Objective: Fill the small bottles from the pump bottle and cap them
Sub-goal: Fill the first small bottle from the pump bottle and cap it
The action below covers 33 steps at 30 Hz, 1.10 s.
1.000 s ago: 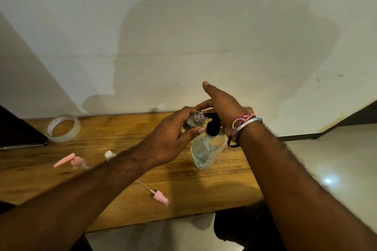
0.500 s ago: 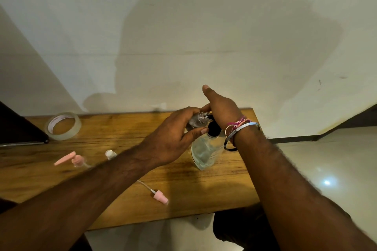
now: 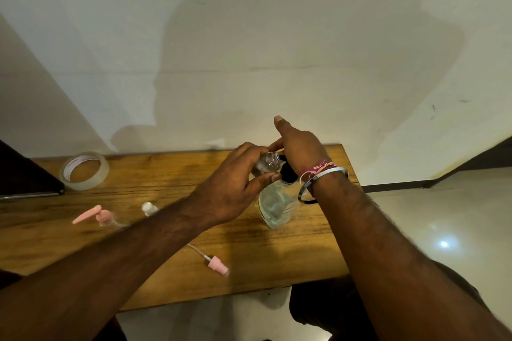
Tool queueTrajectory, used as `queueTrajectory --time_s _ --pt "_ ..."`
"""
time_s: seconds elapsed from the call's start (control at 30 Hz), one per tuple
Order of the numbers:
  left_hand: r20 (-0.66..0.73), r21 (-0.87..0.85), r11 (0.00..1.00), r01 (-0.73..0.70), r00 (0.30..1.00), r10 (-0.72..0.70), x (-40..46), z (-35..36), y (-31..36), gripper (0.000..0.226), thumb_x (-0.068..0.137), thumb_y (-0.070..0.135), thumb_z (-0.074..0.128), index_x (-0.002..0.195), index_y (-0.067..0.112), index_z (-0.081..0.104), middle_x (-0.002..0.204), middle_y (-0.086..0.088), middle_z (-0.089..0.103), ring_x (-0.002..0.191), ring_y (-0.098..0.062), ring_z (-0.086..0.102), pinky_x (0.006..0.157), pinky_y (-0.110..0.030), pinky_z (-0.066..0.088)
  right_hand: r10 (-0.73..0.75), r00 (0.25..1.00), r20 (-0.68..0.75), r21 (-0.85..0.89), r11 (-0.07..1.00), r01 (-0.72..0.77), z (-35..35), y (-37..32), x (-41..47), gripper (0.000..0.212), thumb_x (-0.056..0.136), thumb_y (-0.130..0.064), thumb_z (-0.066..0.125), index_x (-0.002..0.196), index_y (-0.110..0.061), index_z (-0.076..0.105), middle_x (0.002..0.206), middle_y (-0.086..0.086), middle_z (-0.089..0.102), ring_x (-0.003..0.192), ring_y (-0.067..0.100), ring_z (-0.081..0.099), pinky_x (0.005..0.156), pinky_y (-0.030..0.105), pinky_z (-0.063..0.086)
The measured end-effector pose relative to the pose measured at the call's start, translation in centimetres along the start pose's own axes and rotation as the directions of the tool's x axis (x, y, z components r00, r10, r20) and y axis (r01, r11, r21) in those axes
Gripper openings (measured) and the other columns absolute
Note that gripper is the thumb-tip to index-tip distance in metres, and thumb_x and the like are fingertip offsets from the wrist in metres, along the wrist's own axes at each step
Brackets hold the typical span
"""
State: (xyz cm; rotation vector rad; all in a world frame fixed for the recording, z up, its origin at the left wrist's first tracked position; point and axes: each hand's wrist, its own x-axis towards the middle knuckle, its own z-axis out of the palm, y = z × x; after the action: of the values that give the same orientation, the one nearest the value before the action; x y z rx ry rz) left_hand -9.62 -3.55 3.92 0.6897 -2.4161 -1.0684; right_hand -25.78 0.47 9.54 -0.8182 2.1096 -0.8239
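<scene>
A clear pump bottle (image 3: pixel 274 203) with a black pump head stands on the wooden table (image 3: pixel 166 191), partly filled with clear liquid. My right hand (image 3: pixel 300 147) rests on top of its pump head, thumb raised. My left hand (image 3: pixel 235 185) holds a small clear bottle (image 3: pixel 266 162) tilted, its open neck against the pump's spout. Another small clear bottle with a white cap (image 3: pixel 148 208) stands on the table behind my left forearm. A pink pump cap (image 3: pixel 94 216) lies to the left, and a pink spray cap with a tube (image 3: pixel 217 268) lies near the front edge.
A roll of clear tape (image 3: pixel 84 170) lies at the back left of the table. A dark object (image 3: pixel 25 174) sits at the far left edge. The table ends at the right next to a shiny floor (image 3: pixel 443 230); a white wall rises behind.
Both hands stay at the pump bottle; my right hand has sunk slightly on the pump head. The small bottle stays at the spout.
</scene>
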Motion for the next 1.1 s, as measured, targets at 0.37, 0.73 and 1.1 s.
queueTrajectory --time_s 0.37,0.73,1.1 --pt "0.012 -0.029 0.999 0.019 1.000 -0.018 -0.1 -0.4 0.5 0.055 0.096 0.062 0.049 0.134 0.023 0.059 0.118 0.010 0.064 0.107 -0.004 0.057 0.086 -0.025 0.050 0.107 0.981 0.162 0.285 0.947 -0.151 -1.2 -1.4 -1.1 0.062 0.095 -0.066 0.044 0.121 -0.014 0.065 0.106 0.005 0.067 0.079 0.017 0.064 0.065 0.029 0.042" --pt "0.019 -0.022 1.000 0.016 1.000 -0.016 -0.1 -0.4 0.3 0.055 0.098 0.060 0.050 0.136 0.021 0.058 0.119 0.007 0.064 0.108 -0.005 0.058 0.087 -0.024 0.049 0.040 0.999 0.010 0.158 0.987 -0.041 0.0 -0.8 -1.0 0.065 0.096 -0.065 0.041 0.086 -0.010 0.074 0.087 0.005 0.072 0.085 0.028 0.070 0.090 0.040 0.053" --pt "0.039 -0.015 0.999 0.029 0.999 -0.028 -0.1 -0.1 -0.1 0.061 0.094 0.067 0.047 0.136 0.023 0.059 0.119 0.011 0.062 0.108 0.000 0.056 0.083 -0.017 0.044 -0.033 0.999 0.036 -0.135 0.990 0.038 0.4 -0.4 -0.5 0.070 0.105 -0.052 0.026 0.127 0.003 0.063 0.126 0.030 0.062 0.120 0.045 0.056 0.106 0.049 0.044"
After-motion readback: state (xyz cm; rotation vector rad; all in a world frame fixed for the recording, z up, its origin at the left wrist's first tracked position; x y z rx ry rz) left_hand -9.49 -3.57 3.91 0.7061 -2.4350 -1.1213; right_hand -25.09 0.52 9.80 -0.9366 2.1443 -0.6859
